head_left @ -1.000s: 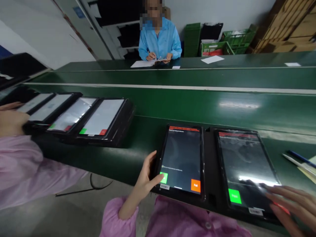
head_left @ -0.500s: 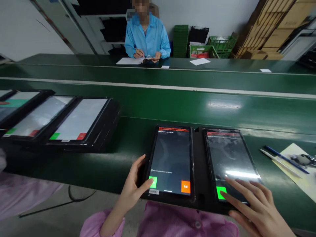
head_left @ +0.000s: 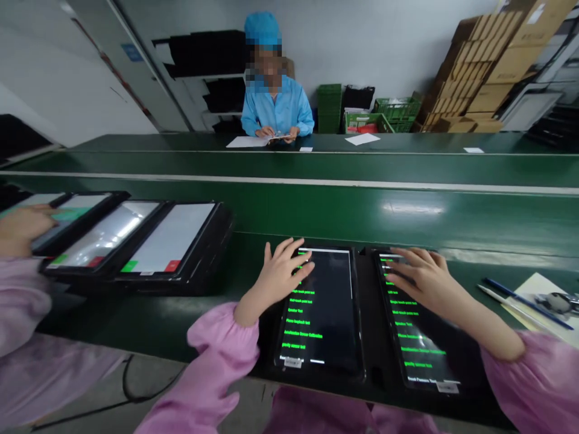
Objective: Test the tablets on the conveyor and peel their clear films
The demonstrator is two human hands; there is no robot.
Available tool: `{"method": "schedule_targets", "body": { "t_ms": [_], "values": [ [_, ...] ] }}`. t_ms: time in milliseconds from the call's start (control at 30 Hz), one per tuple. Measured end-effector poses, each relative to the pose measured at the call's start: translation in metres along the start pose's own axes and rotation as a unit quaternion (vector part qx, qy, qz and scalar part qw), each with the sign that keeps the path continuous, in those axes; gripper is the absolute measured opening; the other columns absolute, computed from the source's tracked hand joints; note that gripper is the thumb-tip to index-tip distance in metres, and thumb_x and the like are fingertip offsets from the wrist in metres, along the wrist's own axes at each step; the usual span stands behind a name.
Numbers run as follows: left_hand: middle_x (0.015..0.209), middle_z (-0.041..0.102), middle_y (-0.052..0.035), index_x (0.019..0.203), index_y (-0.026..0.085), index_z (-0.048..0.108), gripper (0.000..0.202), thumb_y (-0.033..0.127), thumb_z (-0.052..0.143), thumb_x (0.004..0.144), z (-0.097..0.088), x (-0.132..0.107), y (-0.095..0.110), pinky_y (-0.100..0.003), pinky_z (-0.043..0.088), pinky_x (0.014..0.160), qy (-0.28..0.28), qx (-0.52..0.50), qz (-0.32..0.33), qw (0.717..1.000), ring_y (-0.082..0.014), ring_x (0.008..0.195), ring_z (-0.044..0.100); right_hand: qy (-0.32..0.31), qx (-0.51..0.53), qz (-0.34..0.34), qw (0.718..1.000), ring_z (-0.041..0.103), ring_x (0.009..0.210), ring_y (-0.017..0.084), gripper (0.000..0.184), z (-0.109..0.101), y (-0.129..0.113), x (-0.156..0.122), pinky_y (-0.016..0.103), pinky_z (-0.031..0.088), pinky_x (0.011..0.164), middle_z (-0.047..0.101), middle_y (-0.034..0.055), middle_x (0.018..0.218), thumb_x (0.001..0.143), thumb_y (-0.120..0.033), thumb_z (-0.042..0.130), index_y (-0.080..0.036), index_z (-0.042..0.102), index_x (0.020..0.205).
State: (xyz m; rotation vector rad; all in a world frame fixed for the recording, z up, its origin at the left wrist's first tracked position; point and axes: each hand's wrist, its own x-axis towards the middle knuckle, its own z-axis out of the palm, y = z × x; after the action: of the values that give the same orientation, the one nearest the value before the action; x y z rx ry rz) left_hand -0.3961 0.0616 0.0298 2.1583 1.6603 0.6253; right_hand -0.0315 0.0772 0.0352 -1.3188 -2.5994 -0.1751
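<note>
Two tablets lie side by side in a black holder [head_left: 374,343] at the bench's front edge. The left tablet [head_left: 335,301] shows a dark screen with a list of green test names. Over its upper left part is my left hand [head_left: 283,271], fingers spread, holding nothing. A similar green list shows on the right tablet [head_left: 420,337], partly hidden by my right hand [head_left: 423,274]. That hand lies across the tablet's upper part with fingers stretched out. Whether the fingertips touch the glass, I cannot tell.
At left, a co-worker's hand [head_left: 29,223] reaches over more tablets, including one with a white screen [head_left: 174,235]. Pens [head_left: 527,301], yellow paper [head_left: 538,283] and a small metallic object [head_left: 554,303] lie at right. Across the green bench [head_left: 253,211] sits a person in blue [head_left: 278,111].
Both tablet screens went from a test page with green and orange buttons to green lists. My hands moved from the lower buttons to the screens' upper parts. The co-worker's hand came further into view.
</note>
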Motion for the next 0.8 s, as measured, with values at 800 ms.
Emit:
{"method": "schedule_targets", "body": {
  "t_ms": [800],
  "values": [
    [0.138, 0.071, -0.0095, 0.117, 0.036, 0.079, 0.031, 0.046, 0.056, 0.099, 0.000, 0.010, -0.012, -0.081, 0.011, 0.121, 0.004, 0.017, 0.026, 1.000, -0.0408, 0.137, 0.057, 0.011, 0.124, 0.038, 0.991, 0.064, 0.115, 0.037, 0.054, 0.013, 0.015, 0.003, 0.062, 0.048, 0.091, 0.072, 0.0142, 0.127, 0.110, -0.056, 0.033, -0.032, 0.081, 0.112]
  ]
}}
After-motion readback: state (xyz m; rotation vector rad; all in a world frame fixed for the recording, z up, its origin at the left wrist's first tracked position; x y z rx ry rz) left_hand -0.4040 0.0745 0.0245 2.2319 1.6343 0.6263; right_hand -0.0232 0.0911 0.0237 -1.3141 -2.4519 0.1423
